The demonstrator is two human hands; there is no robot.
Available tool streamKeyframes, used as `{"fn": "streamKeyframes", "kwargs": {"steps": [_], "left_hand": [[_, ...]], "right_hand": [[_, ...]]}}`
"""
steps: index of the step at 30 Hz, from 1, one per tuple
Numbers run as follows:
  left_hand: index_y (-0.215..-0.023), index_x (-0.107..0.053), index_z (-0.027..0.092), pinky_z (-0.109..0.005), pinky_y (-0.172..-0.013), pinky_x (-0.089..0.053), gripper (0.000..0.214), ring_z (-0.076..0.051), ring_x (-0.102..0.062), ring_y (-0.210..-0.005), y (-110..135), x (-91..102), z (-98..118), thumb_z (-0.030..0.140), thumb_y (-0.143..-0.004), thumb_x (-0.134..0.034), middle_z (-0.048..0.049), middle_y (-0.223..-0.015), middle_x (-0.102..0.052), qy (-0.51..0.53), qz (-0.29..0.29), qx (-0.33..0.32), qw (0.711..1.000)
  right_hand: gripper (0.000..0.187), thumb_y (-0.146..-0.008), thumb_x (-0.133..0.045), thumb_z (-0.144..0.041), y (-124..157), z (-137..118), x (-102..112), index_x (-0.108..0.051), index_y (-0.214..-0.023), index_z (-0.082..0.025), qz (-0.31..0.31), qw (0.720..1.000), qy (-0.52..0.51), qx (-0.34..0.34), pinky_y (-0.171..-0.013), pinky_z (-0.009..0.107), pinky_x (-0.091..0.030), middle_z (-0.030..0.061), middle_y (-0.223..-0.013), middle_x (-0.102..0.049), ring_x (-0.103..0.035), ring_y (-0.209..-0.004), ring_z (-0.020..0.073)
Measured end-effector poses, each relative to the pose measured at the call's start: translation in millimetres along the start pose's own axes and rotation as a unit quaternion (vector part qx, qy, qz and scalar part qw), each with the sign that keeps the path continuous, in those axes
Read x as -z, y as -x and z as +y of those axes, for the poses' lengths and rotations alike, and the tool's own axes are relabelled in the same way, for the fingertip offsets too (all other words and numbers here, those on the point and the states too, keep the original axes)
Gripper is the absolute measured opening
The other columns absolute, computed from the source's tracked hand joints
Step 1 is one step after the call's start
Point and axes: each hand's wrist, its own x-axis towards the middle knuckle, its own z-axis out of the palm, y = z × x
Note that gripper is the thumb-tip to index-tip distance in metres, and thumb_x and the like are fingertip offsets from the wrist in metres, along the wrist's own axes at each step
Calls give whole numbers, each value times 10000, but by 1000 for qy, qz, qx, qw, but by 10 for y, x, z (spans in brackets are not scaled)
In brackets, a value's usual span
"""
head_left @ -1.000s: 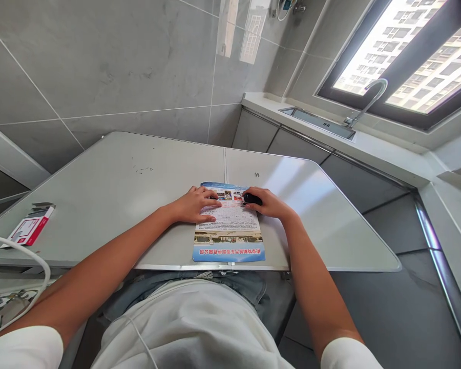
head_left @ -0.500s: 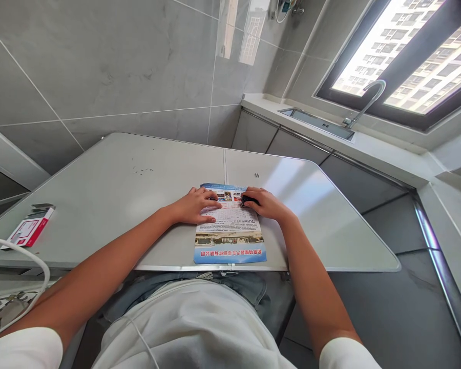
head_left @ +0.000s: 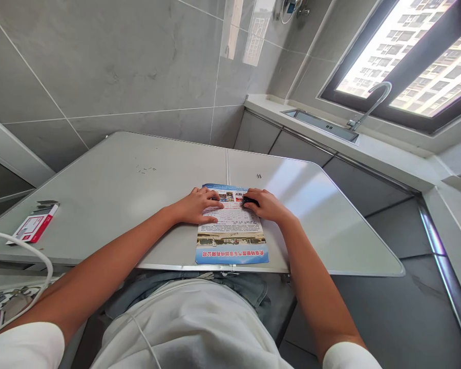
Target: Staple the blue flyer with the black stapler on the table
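Paper (head_left: 233,225) lies on the table (head_left: 322,220) just below the frame's centre, partly under my left hand (head_left: 198,206), fingers spread, gripping nothing. My right hand (head_left: 268,204) grasps a black tool (head_left: 249,200), mostly hidden, over the paper's right edge. A box (head_left: 34,225) lies far left.

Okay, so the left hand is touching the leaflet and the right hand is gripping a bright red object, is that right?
Not quite: the head view shows that the object in the right hand is black, not bright red. The left hand does touch the leaflet.
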Motion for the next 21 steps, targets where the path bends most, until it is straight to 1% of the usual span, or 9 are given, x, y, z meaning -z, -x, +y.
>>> {"fn": "streamKeyframes", "kwargs": {"steps": [6, 9, 11, 14, 15, 16, 17, 19, 21], "left_hand": [[-1324, -700, 326, -469, -1019, -357, 484, -322, -543, -1169, 1, 27, 26, 589, -920, -661, -91, -1396, -598, -4, -10, 7, 1000], [-1332, -693, 321, -466, -1019, -354, 488, -318, -539, -1171, 8, 41, 24, 593, -930, -645, -93, -1417, -585, -10, -16, 9, 1000], [-1335, -689, 323, -462, -1014, -356, 486, -317, -539, -1177, 12, 46, 17, 595, -935, -636, -89, -1421, -584, -13, -19, 14, 1000], [-1338, -685, 336, -453, -1005, -361, 478, -317, -541, -1193, 16, 49, -1, 594, -939, -629, -83, -1413, -590, -12, -21, 18, 1000], [-1338, -685, 339, -450, -1003, -361, 476, -318, -540, -1201, 17, 49, -5, 592, -939, -631, -83, -1411, -592, -12, -21, 18, 1000], [-1338, -686, 339, -448, -1002, -360, 473, -319, -538, -1208, 18, 50, -9, 588, -938, -635, -83, -1410, -593, -11, -21, 17, 1000], [-1338, -686, 339, -447, -1003, -358, 470, -319, -537, -1216, 19, 51, -11, 583, -939, -637, -82, -1411, -593, -9, -22, 18, 1000], [-1339, -685, 340, -448, -1007, -350, 462, -317, -536, -1228, 23, 55, -12, 574, -943, -638, -79, -1415, -592, -4, -23, 20, 1000], [-1340, -685, 343, -450, -1016, -341, 458, -315, -537, -1237, 25, 59, -11, 573, -947, -635, -78, -1414, -591, 2, -23, 22, 1000]], "right_hand": [[136, -970, -580, -260, -75, -185, -53, -704, -956, -207, -39, 994, 93, -51, -850, 385, -390, 87, -1029, -704, -630, -1056, 280], [114, -947, -585, -221, -90, -278, -74, -694, -950, -188, -55, 988, 136, -46, -836, 374, -379, 102, -1058, -705, -626, -1024, 269], [159, -982, -553, -249, -48, -266, -63, -686, -1043, -187, -36, 990, 137, -27, -856, 374, -383, 110, -1102, -709, -622, -1032, 268], [331, -1020, -533, -327, 86, -116, 2, -594, -1322, -205, 10, 996, 86, -13, -909, 371, -403, 114, -1233, -702, -613, -1111, 275], [394, -1007, -559, -335, 138, -44, 31, -554, -1383, -218, 10, 998, 65, -20, -907, 362, -412, 108, -1257, -702, -617, -1117, 274], [419, -989, -586, -327, 188, 30, 60, -546, -1395, -231, 2, 998, 47, -32, -886, 348, -421, 98, -1247, -711, -628, -1094, 269], [403, -966, -612, -315, 230, 101, 86, -568, -1361, -244, -7, 998, 38, -53, -856, 331, -427, 83, -1214, -725, -641, -1059, 262], [273, -921, -654, -289, 290, 225, 121, -639, -1191, -255, -12, 992, 45, -116, -778, 300, -416, 53, -1106, -748, -655, -975, 243], [154, -880, -676, -266, 315, 311, 131, -646, -1029, -244, 10, 980, 70, -186, -703, 288, -378, 45, -1023, -749, -653, -921, 239]]}}
